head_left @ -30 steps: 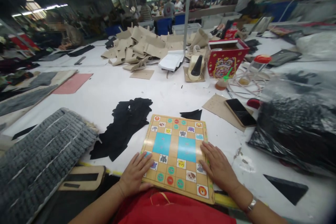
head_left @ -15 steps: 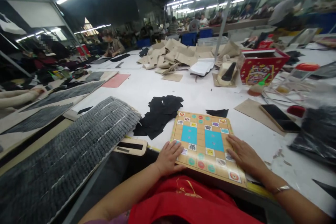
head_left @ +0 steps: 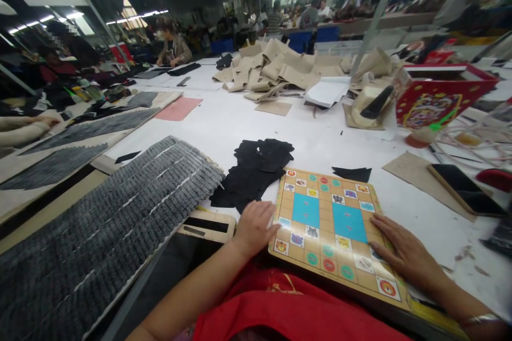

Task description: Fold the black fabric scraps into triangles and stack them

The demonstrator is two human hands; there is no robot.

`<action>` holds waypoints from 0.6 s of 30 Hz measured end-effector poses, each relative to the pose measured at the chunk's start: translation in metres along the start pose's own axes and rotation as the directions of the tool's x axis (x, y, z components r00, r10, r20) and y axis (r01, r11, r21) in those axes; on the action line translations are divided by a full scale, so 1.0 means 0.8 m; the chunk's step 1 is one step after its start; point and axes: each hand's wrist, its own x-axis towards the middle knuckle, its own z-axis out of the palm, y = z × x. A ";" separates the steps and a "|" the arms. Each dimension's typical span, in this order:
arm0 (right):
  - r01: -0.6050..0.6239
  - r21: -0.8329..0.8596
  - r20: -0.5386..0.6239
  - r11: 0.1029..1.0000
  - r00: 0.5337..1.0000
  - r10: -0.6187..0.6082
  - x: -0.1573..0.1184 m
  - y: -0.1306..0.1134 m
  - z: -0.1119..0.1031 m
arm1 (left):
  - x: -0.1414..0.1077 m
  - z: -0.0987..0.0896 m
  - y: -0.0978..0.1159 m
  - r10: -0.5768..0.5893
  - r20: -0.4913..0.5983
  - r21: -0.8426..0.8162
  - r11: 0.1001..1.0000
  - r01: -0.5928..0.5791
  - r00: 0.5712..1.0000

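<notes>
A board-game board (head_left: 326, 232) printed with a grid, animal pictures and two blue blocks lies at the table's near edge, in front of my red apron (head_left: 296, 311). At its left edge is my left hand (head_left: 256, 230), fingers slightly bent and thumb apart; whether it touches the edge I cannot make out. My right hand (head_left: 406, 250) rests open on the board's right edge, fingers stretched over the printed top. Just beyond the board lie a heap of black cut pieces (head_left: 256, 173) and a separate black piece (head_left: 352, 173).
Left lies a long grey ribbed fabric panel (head_left: 120, 229). Beige pieces (head_left: 280, 66) are piled farther back, near white paper (head_left: 328, 90). At right are a phone (head_left: 468, 189) on cardboard (head_left: 412, 170) and a red box (head_left: 440, 96). A co-worker's hands (head_left: 44, 121) show at far left.
My left hand has moved off the board's top to its left edge, uncovering a bear picture at the corner. My right hand stays on the board. The view has shifted, so things appear farther right.
</notes>
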 end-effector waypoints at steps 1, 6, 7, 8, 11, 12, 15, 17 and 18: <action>-0.001 -0.004 -0.007 1.000 1.000 0.001 0.000 -0.001 0.001 | 0.011 -0.007 -0.013 -0.104 0.007 0.083 0.991 0.103 0.995; 0.024 -0.013 -0.056 1.000 0.998 -0.025 -0.002 -0.005 0.001 | 0.046 -0.003 -0.060 -0.330 0.079 0.237 0.923 0.304 0.941; 0.031 -0.015 -0.062 0.999 0.998 -0.032 -0.002 -0.005 0.000 | 0.047 0.002 -0.064 -0.333 0.086 0.241 0.921 0.305 0.939; 0.035 -0.015 -0.067 0.999 0.997 -0.036 -0.002 -0.005 0.000 | 0.046 0.006 -0.066 -0.334 0.090 0.242 0.921 0.305 0.938; 0.032 -0.011 -0.066 0.999 0.997 -0.032 -0.003 -0.005 -0.003 | 0.038 0.013 -0.070 -0.344 0.071 0.232 0.918 0.320 0.936; 0.027 -0.007 -0.057 1.000 0.998 -0.028 -0.002 -0.004 -0.004 | 0.035 0.012 -0.072 -0.347 0.059 0.222 0.919 0.327 0.936; -0.003 -0.003 -0.031 1.000 1.000 0.003 0.002 -0.011 -0.006 | 0.030 0.004 -0.084 -0.332 0.017 0.176 0.929 0.324 0.943; -0.041 -0.019 -0.079 0.999 0.996 0.040 0.008 -0.027 -0.008 | 0.029 -0.005 -0.091 -0.303 -0.022 0.149 0.941 0.302 0.953; -0.053 -0.025 -0.130 0.998 0.990 0.049 0.013 -0.040 -0.009 | 0.028 -0.009 -0.092 -0.287 -0.052 0.141 0.946 0.292 0.956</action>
